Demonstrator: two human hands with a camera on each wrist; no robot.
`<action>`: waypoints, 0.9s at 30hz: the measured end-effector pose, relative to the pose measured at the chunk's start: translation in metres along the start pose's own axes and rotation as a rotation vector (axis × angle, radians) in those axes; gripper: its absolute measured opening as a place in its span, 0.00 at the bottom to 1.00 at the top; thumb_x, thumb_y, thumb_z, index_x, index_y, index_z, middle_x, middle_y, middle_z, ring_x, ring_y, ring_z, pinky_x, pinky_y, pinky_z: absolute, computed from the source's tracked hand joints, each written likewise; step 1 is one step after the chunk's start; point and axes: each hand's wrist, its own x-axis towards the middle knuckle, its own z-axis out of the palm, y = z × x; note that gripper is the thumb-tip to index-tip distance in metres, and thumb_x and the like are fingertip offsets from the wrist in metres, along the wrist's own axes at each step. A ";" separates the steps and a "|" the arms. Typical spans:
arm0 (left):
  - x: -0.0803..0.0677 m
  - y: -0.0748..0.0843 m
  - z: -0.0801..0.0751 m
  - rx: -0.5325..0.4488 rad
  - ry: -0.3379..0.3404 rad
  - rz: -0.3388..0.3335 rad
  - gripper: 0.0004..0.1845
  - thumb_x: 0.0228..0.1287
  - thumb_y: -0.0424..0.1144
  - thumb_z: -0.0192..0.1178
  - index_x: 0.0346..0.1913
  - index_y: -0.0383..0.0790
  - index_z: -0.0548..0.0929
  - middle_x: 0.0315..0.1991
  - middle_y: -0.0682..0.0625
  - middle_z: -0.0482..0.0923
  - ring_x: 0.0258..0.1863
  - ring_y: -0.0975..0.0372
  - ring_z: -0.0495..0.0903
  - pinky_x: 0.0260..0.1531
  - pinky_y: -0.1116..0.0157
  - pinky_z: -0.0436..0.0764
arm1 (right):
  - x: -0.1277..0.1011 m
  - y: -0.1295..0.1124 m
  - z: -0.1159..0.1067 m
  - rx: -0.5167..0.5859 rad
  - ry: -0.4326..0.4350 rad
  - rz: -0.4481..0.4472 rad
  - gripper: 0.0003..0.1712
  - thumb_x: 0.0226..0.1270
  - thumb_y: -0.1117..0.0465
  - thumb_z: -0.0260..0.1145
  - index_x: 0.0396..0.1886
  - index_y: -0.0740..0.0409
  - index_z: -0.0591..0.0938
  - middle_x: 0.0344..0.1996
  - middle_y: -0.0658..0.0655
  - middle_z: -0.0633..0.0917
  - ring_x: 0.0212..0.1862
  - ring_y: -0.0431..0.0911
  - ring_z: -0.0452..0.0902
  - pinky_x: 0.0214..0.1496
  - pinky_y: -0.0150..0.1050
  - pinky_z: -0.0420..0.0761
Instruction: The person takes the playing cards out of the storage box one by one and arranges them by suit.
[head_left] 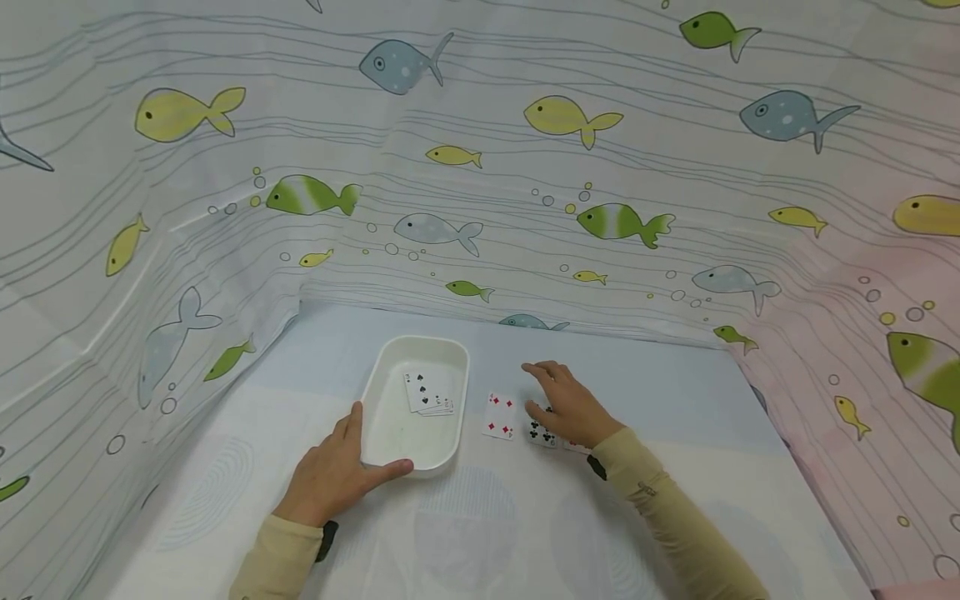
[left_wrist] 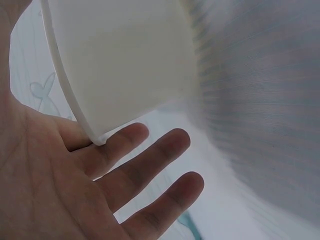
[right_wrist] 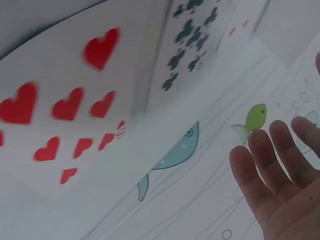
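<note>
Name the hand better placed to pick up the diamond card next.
Likely the right hand: it holds nothing and is just beside the diamond card. The left hand is at the white tub, which stands between it and the card.

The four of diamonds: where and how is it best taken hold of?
Probably pinch the four of diamonds at its near short edge, thumb on top, coming from the near side: it lies flat, with the tub to its left and the clubs card to its right, but bare cloth before that edge.
</note>
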 end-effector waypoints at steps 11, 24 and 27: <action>0.001 0.000 -0.001 0.007 -0.002 0.002 0.75 0.46 0.84 0.57 0.78 0.23 0.47 0.72 0.27 0.61 0.61 0.36 0.75 0.56 0.39 0.73 | 0.038 -0.042 -0.002 0.014 0.027 -0.012 0.39 0.70 0.46 0.68 0.75 0.52 0.68 0.66 0.56 0.73 0.67 0.49 0.68 0.63 0.47 0.77; 0.002 0.000 0.001 0.013 -0.005 0.001 0.75 0.47 0.84 0.57 0.78 0.24 0.47 0.71 0.27 0.62 0.59 0.37 0.76 0.55 0.40 0.74 | 0.075 -0.082 -0.005 0.103 -0.042 -0.018 0.43 0.71 0.46 0.66 0.79 0.51 0.60 0.71 0.56 0.68 0.70 0.47 0.67 0.67 0.43 0.73; 0.002 0.000 0.003 0.010 0.001 0.006 0.75 0.47 0.83 0.58 0.78 0.23 0.47 0.71 0.27 0.62 0.59 0.37 0.76 0.54 0.39 0.74 | 0.081 -0.086 0.000 0.134 -0.075 0.000 0.45 0.71 0.46 0.67 0.80 0.51 0.58 0.72 0.56 0.67 0.71 0.47 0.66 0.67 0.44 0.72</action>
